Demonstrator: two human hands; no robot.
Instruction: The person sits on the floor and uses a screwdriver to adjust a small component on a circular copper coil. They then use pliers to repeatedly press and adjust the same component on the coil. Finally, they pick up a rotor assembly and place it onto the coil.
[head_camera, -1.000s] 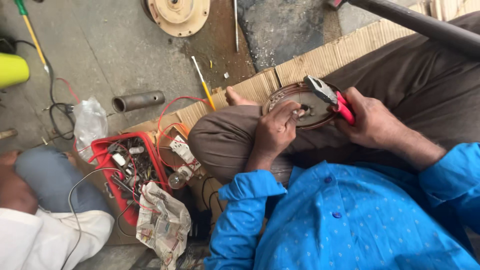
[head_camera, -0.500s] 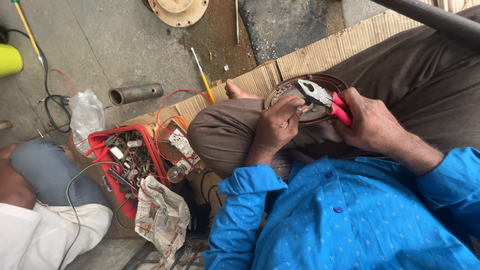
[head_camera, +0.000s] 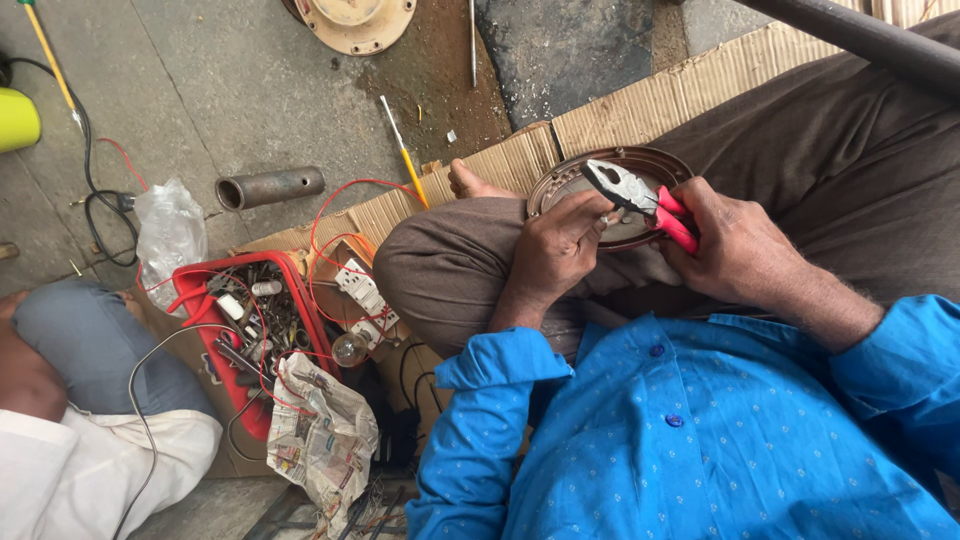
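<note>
A round brown metal disc (head_camera: 640, 165) rests on my lap between my knees. My left hand (head_camera: 556, 246) pinches a small part at the disc's near rim. My right hand (head_camera: 728, 245) grips red-handled pliers (head_camera: 640, 200), whose jaws point left over the disc, close to the fingertips of my left hand. I wear a blue dotted shirt and brown trousers. My bare foot shows beside the disc on the cardboard (head_camera: 640, 100).
A red tray (head_camera: 195, 290) of small parts and wires lies at left, with a crumpled newspaper (head_camera: 322, 440), a plastic bag (head_camera: 168, 232), a metal pipe (head_camera: 270, 187), a yellow screwdriver (head_camera: 402, 147) and a round cream cover (head_camera: 352, 22). Another person's knee (head_camera: 80, 340) is at lower left.
The pliers have swung so the jaws point across the disc toward my left fingers. The view has shifted slightly; both hands stay at the disc.
</note>
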